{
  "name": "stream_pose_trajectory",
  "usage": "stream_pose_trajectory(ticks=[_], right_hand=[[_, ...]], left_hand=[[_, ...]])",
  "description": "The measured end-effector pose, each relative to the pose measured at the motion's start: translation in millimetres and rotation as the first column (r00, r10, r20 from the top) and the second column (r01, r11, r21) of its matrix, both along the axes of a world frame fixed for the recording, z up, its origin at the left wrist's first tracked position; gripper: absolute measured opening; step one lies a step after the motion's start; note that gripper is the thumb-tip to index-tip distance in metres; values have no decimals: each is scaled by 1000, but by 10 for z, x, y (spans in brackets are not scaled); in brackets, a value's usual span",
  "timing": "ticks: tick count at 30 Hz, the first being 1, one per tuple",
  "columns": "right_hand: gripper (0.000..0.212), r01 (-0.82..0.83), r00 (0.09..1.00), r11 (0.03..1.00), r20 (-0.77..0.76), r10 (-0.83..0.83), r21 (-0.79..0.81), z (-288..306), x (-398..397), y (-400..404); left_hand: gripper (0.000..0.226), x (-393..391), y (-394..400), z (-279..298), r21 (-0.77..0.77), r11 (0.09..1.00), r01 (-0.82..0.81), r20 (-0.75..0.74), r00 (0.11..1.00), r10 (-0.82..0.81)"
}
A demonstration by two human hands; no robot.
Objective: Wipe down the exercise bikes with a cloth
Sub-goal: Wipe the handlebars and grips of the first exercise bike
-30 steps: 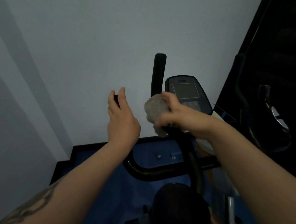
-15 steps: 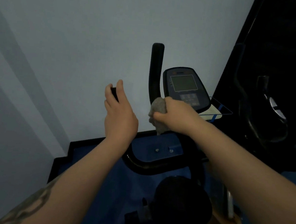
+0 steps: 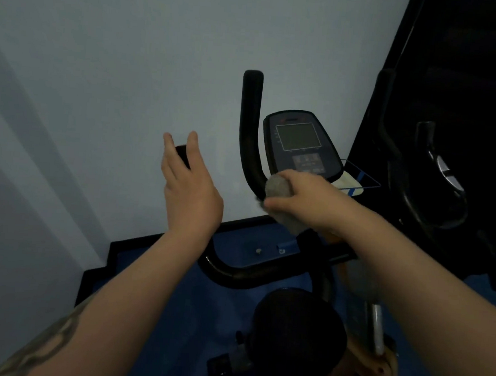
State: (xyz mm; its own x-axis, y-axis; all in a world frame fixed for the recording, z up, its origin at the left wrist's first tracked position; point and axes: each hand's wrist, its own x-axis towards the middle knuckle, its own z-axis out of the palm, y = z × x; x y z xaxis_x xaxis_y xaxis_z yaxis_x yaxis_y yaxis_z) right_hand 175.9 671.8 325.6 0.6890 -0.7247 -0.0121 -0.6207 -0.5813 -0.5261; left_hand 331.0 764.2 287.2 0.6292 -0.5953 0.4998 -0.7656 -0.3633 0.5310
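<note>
The exercise bike stands in front of me, with black handlebars [image 3: 250, 123], a dark console [image 3: 299, 144] and a black saddle [image 3: 297, 341]. My right hand [image 3: 313, 201] grips a crumpled grey cloth [image 3: 279, 188] and presses it against the lower bend of the right upright handlebar, just below the console. My left hand [image 3: 190, 192] is at the left handlebar end [image 3: 183, 155]. Its fingers and thumb point straight up on either side of the black grip tip. The rest of that grip is hidden behind the palm.
A pale wall [image 3: 131, 77] rises close behind the bike, with a black skirting [image 3: 149, 239] above the blue floor [image 3: 151, 292]. Another dark machine [image 3: 435, 177] stands at the right. A small tray with a paper [image 3: 350, 183] sticks out beside the console.
My right hand has slid the cloth down the right handlebar from beside the console to its lower bend. The left hand has stayed at the left grip.
</note>
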Motion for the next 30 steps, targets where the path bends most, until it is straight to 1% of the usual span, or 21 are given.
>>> stream_pose_trajectory(ticks=[1, 2, 3, 5, 8, 11, 13, 16, 19, 21, 23, 25, 26, 28, 30], right_hand=[[60, 5, 997, 998, 72, -10, 64, 33, 39, -20], [64, 2, 991, 996, 132, -14, 93, 41, 85, -8], [65, -8, 986, 997, 166, -5, 80, 16, 131, 16], [64, -27, 983, 1000, 184, 25, 10, -78, 154, 70], [67, -60, 982, 998, 177, 65, -30, -190, -28, 95], [66, -62, 980, 997, 186, 70, -50, -276, -237, 149], [65, -51, 971, 997, 231, 62, -52, -336, -351, 223], [68, -19, 971, 999, 237, 28, -40, -436, -549, 350], [70, -9, 960, 1000, 281, 7, 7, -531, -672, 451], [65, -6, 951, 999, 309, -5, 33, -499, -587, 368], [57, 30, 928, 999, 371, -44, 44, -428, -413, 262], [52, 64, 902, 997, 425, -79, 50, -411, -296, 237], [52, 58, 896, 997, 437, -75, 52, -434, -310, 272], [55, -11, 893, 999, 450, -14, 53, -510, -486, 388], [60, -61, 900, 997, 436, 31, 55, -603, -732, 475]], left_hand=[[90, -20, 12, 7, 2, 1000, -18, 32, 999, 18], [88, -41, 28, 15, 1, 1000, -28, 74, 997, 28], [83, -61, 46, 26, -9, 1000, -23, 114, 993, 24], [71, -96, 90, 54, -47, 999, 28, 159, 987, -20], [56, -163, 172, 39, -67, 988, 139, 194, 973, -124], [46, -288, 258, -40, -68, 973, 219, 167, 964, -205], [41, -375, 305, -106, -69, 974, 216, 129, 970, -206], [37, -449, 347, -192, -60, 980, 192, 115, 976, -184], [33, -473, 347, -238, -85, 985, 149, 144, 980, -136], [30, -496, 344, -258, -110, 985, 133, 182, 977, -112], [28, -517, 351, -276, -104, 982, 160, 242, 961, -131], [27, -522, 357, -261, -72, 976, 206, 263, 948, -180], [25, -526, 356, -248, -45, 972, 232, 256, 943, -213], [22, -559, 357, -233, 2, 961, 278, 191, 943, -273], [19, -608, 356, -253, 19, 962, 272, 103, 957, -273]])
